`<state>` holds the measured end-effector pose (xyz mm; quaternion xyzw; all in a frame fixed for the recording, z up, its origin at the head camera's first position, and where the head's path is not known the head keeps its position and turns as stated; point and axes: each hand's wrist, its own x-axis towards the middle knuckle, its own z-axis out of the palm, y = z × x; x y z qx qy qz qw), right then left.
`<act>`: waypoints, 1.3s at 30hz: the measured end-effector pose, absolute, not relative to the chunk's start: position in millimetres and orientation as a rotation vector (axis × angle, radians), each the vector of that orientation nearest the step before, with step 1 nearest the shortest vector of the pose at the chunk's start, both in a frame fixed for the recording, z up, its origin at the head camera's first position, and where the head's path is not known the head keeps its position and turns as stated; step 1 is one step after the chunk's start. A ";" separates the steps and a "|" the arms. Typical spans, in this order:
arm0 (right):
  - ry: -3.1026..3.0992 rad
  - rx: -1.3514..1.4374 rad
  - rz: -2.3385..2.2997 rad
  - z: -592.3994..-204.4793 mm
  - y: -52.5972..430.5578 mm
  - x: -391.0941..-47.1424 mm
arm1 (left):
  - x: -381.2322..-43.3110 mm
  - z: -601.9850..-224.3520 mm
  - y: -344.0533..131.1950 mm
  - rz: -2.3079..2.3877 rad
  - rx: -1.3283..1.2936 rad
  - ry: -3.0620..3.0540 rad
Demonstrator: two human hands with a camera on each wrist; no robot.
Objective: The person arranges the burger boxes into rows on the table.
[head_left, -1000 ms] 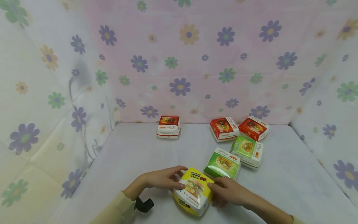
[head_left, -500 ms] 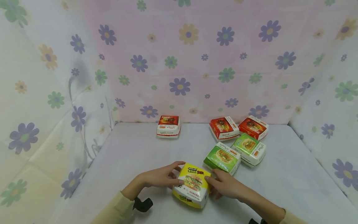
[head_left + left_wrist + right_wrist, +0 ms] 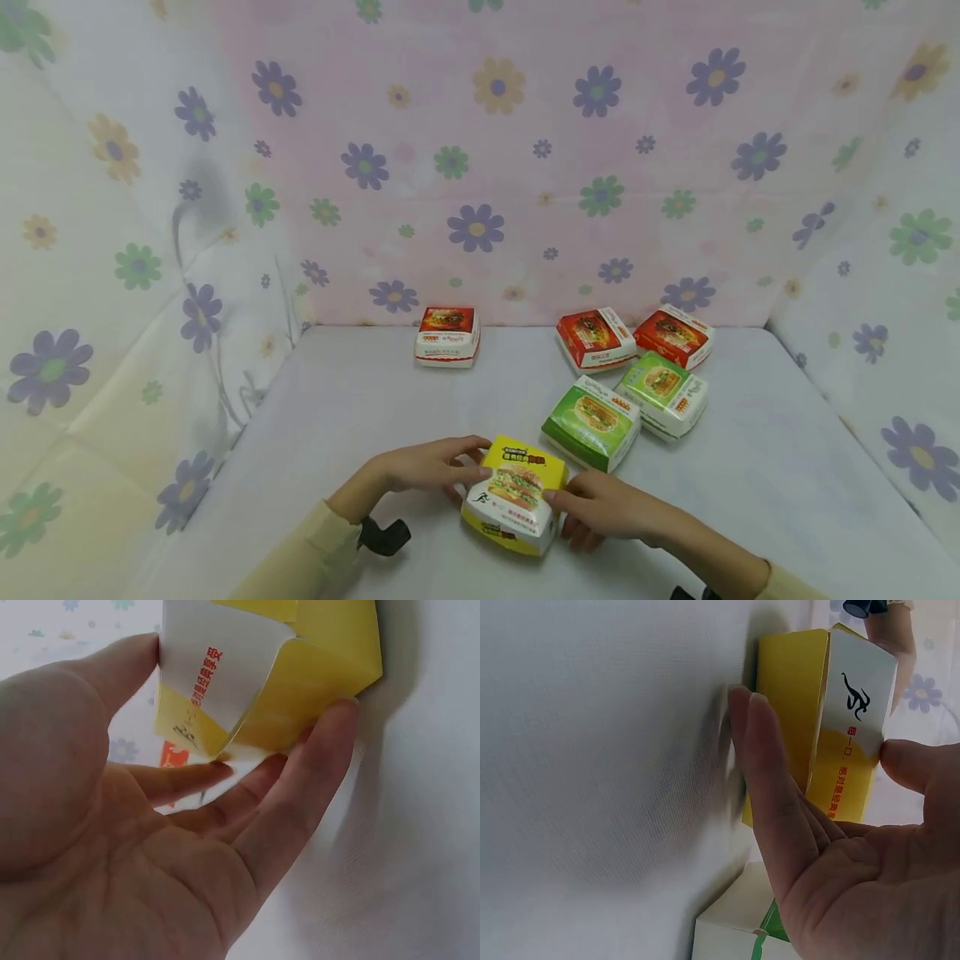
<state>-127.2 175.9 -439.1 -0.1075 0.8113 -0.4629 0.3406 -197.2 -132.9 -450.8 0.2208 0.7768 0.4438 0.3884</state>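
Flowered backdrop (image 3: 525, 237) is framing white tbl (image 3: 360, 392), L hand (image 3: 431, 467) & R hand (image 3: 611, 504) gripping yellow box (image 3: 513, 492) nr wearer, thumbs on top, fingers prob. lining opp. sides (partly hidden), card wanting gentle, even squeeze, clear of nearer green box (image 3: 592, 421).

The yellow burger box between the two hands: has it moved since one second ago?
Yes, slightly. In the head view, the yellow burger box has shifted up the picture, closer to the flowered back wall, taken as fixed.
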 end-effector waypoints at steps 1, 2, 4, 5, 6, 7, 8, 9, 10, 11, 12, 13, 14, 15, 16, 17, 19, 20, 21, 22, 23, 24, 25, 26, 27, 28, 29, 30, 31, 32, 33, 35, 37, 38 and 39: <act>2.099 -0.294 -1.215 -440.5 175.7 -129.2 | -196.0 -450.4 -132.8 1.134 0.548 1.968; 2.081 -0.309 -1.230 -442.0 175.8 -131.0 | -194.4 -450.0 -132.4 1.141 0.536 1.962; 2.057 -0.336 -1.250 -446.3 176.6 -134.4 | -191.3 -449.2 -131.9 1.157 0.513 1.957; 2.047 -0.331 -1.262 -450.8 177.2 -136.8 | -189.8 -449.0 -131.7 1.167 0.504 1.957; 2.039 -0.344 -1.257 -456.0 178.6 -140.1 | -188.4 -448.7 -131.4 1.178 0.497 1.955; 2.034 -0.353 -1.252 -461.4 179.7 -143.7 | -187.2 -448.4 -131.1 1.186 0.492 1.958; 2.033 -0.360 -1.241 -465.7 180.6 -147.3 | -186.2 -448.0 -130.9 1.193 0.489 1.961; 2.041 -0.384 -1.240 -468.8 180.8 -149.6 | -185.5 -447.8 -130.8 1.200 0.484 1.966; 2.040 -0.406 -1.247 -471.3 180.9 -151.2 | -184.7 -448.0 -130.5 1.206 0.479 1.968; 2.038 -0.412 -1.254 -472.5 180.7 -152.6 | -184.2 -448.3 -130.3 1.211 0.474 1.971; 2.034 -0.438 -1.255 -472.1 180.6 -153.5 | -183.9 -448.8 -130.4 1.215 0.469 1.972; 2.028 -0.440 -1.275 -468.7 179.1 -152.3 | -183.7 -449.7 -130.6 1.219 0.465 1.974; 2.020 -0.442 -1.292 -463.9 177.4 -150.5 | -183.6 -450.5 -130.8 1.226 0.461 1.973; 2.015 -0.443 -1.312 -459.9 175.9 -148.4 | -183.6 -451.6 -131.0 1.232 0.459 1.972; 2.005 -0.433 -1.322 -456.5 175.0 -147.3 | -183.7 -452.6 -131.4 1.238 0.458 1.968; 2.000 -0.441 -1.309 -453.1 174.4 -146.7 | -183.8 -453.6 -131.8 1.244 0.458 1.965; 1.999 -0.414 -1.328 -445.7 171.2 -143.4 | -183.7 -454.4 -132.7 1.256 0.459 1.956; 2.006 -0.411 -1.326 -443.8 170.1 -142.9 | -183.7 -454.3 -133.2 1.258 0.458 1.955; 2.012 -0.404 -1.329 -441.5 169.1 -142.0 | -183.7 -453.8 -133.7 1.259 0.458 1.959; 2.016 -0.396 -1.332 -439.5 167.8 -141.7 | -183.7 -453.1 -134.3 1.261 0.461 1.963; 2.003 -0.394 -1.347 -451.2 170.0 -147.6 | -184.0 -452.4 -134.9 1.264 0.465 1.971; 2.007 -0.368 -1.367 -449.7 168.5 -147.4 | -184.3 -451.6 -135.6 1.271 0.469 1.976; 2.010 -0.361 -1.371 -447.6 167.2 -147.8 | -184.5 -450.4 -136.4 1.278 0.473 1.985; 2.013 -0.358 -1.375 -445.3 166.2 -148.6 | -185.0 -449.1 -137.1 1.289 0.477 1.992; 2.012 -0.357 -1.385 -443.2 165.3 -149.7 | -185.9 -448.0 -137.6 1.300 0.483 2.000; 2.017 -0.359 -1.388 -441.5 164.5 -151.3 | -186.9 -446.8 -138.2 1.313 0.487 2.006; 2.027 -0.365 -1.390 -438.8 163.8 -152.7 | -188.0 -445.3 -138.7 1.323 0.489 2.012; 2.059 -0.360 -1.374 -422.4 159.4 -148.3 | -189.0 -443.4 -139.0 1.334 0.490 2.018; 2.075 -0.363 -1.373 -419.2 158.5 -150.0 | -190.2 -441.5 -139.3 1.343 0.489 2.026; 2.090 -0.366 -1.370 -415.8 157.6 -152.0 | -191.7 -439.6 -139.7 1.354 0.489 2.030; 2.109 -0.370 -1.365 -412.3 156.6 -154.0 | -193.3 -437.8 -140.3 1.362 0.489 2.040; 2.150 -0.380 -1.351 -404.9 154.7 -158.2 | -196.5 -433.2 -141.1 1.381 0.495 2.051; 2.186 -0.389 -1.340 -398.6 152.5 -162.9 | -200.1 -428.8 -142.3 1.399 0.504 2.062; 2.206 -0.391 -1.332 -395.6 151.3 -165.2 | -201.9 -426.6 -142.9 1.409 0.507 2.064; 2.222 -0.390 -1.325 -393.1 150.1 -167.5 | -203.9 -424.7 -143.6 1.416 0.509 2.067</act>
